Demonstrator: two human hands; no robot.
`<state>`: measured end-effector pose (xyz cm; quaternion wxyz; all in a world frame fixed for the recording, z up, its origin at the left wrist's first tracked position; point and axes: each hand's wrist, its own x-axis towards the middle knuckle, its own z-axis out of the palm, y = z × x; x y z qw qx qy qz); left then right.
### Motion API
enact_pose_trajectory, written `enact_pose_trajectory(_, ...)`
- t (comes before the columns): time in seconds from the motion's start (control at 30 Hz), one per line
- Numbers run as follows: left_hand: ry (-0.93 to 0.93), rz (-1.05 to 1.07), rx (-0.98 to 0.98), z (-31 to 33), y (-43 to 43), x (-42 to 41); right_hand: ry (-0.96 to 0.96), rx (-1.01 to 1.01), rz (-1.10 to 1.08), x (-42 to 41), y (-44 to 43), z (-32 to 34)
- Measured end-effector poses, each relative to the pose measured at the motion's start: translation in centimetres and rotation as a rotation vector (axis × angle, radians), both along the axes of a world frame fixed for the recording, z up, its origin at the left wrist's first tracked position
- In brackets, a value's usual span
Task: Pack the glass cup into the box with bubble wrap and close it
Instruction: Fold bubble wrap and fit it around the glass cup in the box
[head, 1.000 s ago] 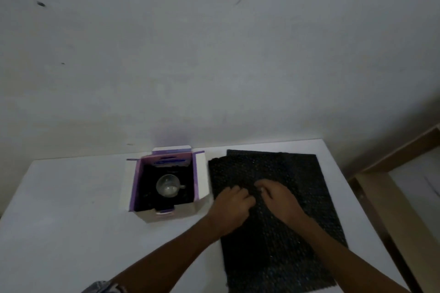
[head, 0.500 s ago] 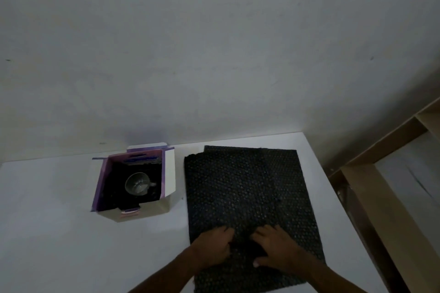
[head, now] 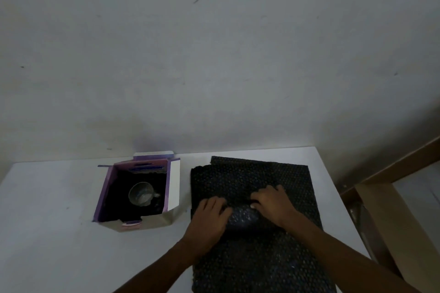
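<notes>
A glass cup (head: 142, 193) with a small handle sits inside an open purple-lined box (head: 103, 192) on the left of the white table. To the right lies a black bubble wrap sheet (head: 252, 173), flat on the table. Both hands rest on its middle. My left hand (head: 210, 217) and my right hand (head: 273, 204) press on a rolled or folded bulge of the wrap (head: 242, 220) between them. Whether anything is inside that bulge is hidden.
The white table (head: 47, 233) ends at the right, just past the wrap. Beyond that edge stands a brown cardboard box (head: 390, 221) and wooden trim on the floor. A plain wall rises behind the table.
The hands moved from the near end of the wrap toward its middle, and a rolled bulge of wrap has formed between them. The camera view has shifted.
</notes>
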<state>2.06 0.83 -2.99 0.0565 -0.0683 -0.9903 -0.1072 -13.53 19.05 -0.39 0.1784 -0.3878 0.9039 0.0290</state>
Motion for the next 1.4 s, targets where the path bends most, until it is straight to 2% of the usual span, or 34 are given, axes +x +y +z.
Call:
enact_pose_trajectory(0.07, -0.056, -0.060, -0.062, -1.5, 0.5, 0.0, 0.052, 0.016, -0.037, -0.6, -1.3, -0.6)
enact_pose_trajectory(0.17, -0.183, -0.031, -0.103, -3.1, 0.9, -0.2, 0.121, -0.011, -0.074, -0.6, -2.3, -1.7)
enact_pose_trajectory(0.27, -0.196, 0.017, -0.152, -3.9, 0.9, -0.4, 0.217, -0.141, 0.007, 0.5, -1.7, -3.0)
enact_pose_trajectory(0.33, -0.195, 0.024, -0.149, -4.0, 0.6, -0.4, 0.142, -0.144, 0.105, 1.6, -0.4, -4.1)
enact_pose_trajectory(0.43, -0.264, 0.056, -0.103, -2.8, 0.0, -0.6, -0.037, 0.074, 0.215, 3.0, 1.1, -4.9)
enact_pose_trajectory(0.5, -0.306, 0.087, 0.000, -1.9, -0.5, -0.8, -0.027, 0.093, 0.246, 3.2, 1.7, -5.0)
enact_pose_trajectory(0.6, -0.329, 0.082, 0.179, -1.3, -1.1, -0.9, -0.065, 0.021, 0.130, 2.7, 1.9, -4.0)
enact_pose_trajectory(0.67, -0.316, 0.076, 0.211, -0.5, -1.3, -0.6, -0.109, 0.020, 0.070, 2.2, 1.6, -3.5)
enact_pose_trajectory(0.8, -0.172, 0.036, 0.022, -0.7, -0.8, 0.0, -0.176, 0.055, 0.057, 1.2, 0.3, -2.9)
enact_pose_trajectory(0.87, -0.124, -0.025, 0.000, -1.3, -0.1, 0.3, -0.166, 0.021, 0.054, 0.8, -0.5, -3.0)
enact_pose_trajectory(1.0, -0.321, -0.153, -0.154, -2.5, 0.4, 0.7, -0.096, 0.014, 0.034, 0.6, -2.2, -3.3)
enact_pose_trajectory(1.07, -0.462, -0.067, -0.197, -2.4, 0.6, 0.3, 0.001, 0.004, 0.038, 0.7, -2.6, -3.6)
enact_pose_trajectory(1.17, -0.517, -0.007, -0.183, -3.4, 0.1, 0.0, 0.012, -0.123, 0.042, 1.6, -1.9, -4.2)
enact_pose_trajectory(1.23, -0.585, -0.013, -0.159, -3.9, -0.4, 0.1, -0.087, -0.067, 0.111, 2.3, -0.8, -4.5)
enact_pose_trajectory(1.33, -0.542, -0.037, -0.124, -3.3, -0.5, -0.2, -0.103, 0.127, 0.214, 2.8, 0.6, -4.3)
enact_pose_trajectory(1.4, -0.477, -0.045, -0.063, -2.1, -0.7, -0.9, -0.010, 0.054, 0.218, 2.7, 1.3, -3.8)
